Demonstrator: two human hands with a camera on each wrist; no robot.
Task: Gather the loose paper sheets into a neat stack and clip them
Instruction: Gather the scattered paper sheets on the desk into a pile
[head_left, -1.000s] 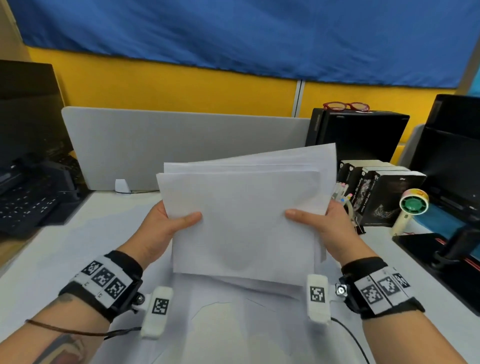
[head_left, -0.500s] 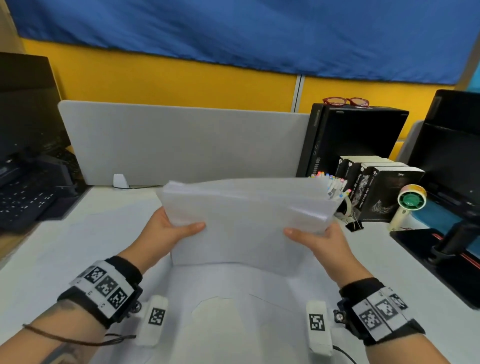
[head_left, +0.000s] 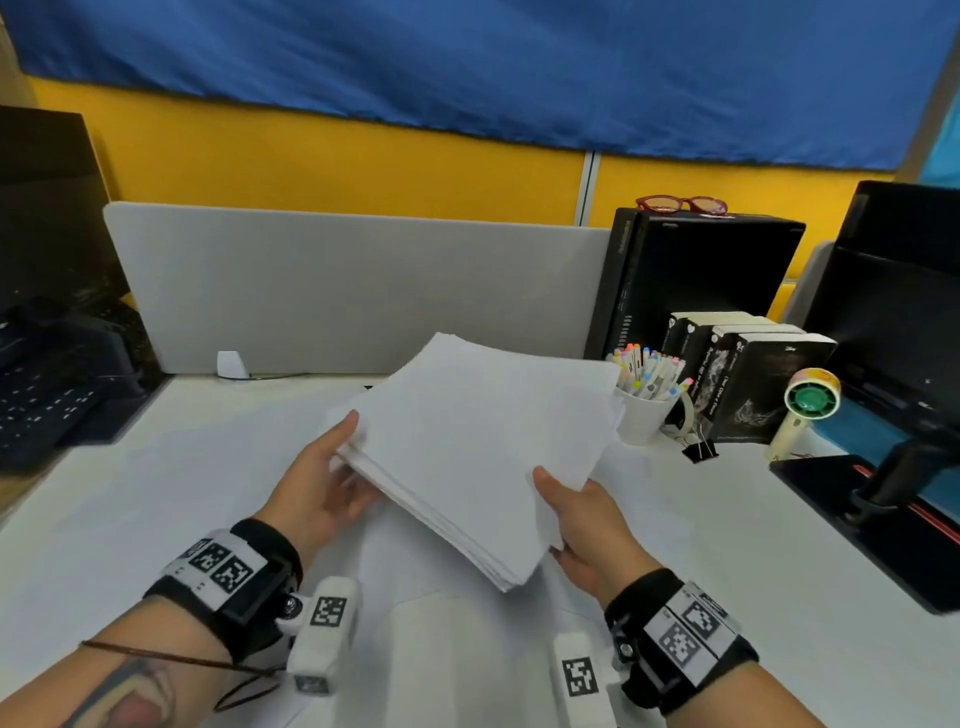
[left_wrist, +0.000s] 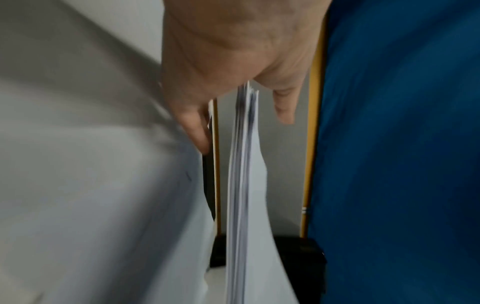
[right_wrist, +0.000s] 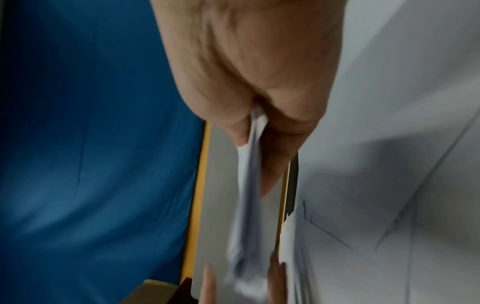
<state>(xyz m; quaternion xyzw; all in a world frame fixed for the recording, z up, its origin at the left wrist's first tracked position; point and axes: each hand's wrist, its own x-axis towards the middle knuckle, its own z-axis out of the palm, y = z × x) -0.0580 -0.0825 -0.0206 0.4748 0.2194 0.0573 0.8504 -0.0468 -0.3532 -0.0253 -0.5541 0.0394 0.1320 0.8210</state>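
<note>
You hold the paper stack (head_left: 483, 441) above the bench (head_left: 130, 493), turned cornerwise, your left hand (head_left: 322, 483) gripping its near-left edge with the thumb on top and your right hand (head_left: 582, 514) pinching the near-right edge the same way. The left wrist view shows the sheet ends staggered at your grip, so the pile looks only roughly squared. The risk, as it appears: a loose hold on either side lets the lower sheets slide out and fan across the bench, and clipping now would lock in uneven edges. The far corner hangs just beside the cup of markers (head_left: 644, 395), which a careless swing could knock over. The black binder clip (head_left: 698, 449) lies well to the right, so reaching for it means one hand must carry the whole pile
</note>
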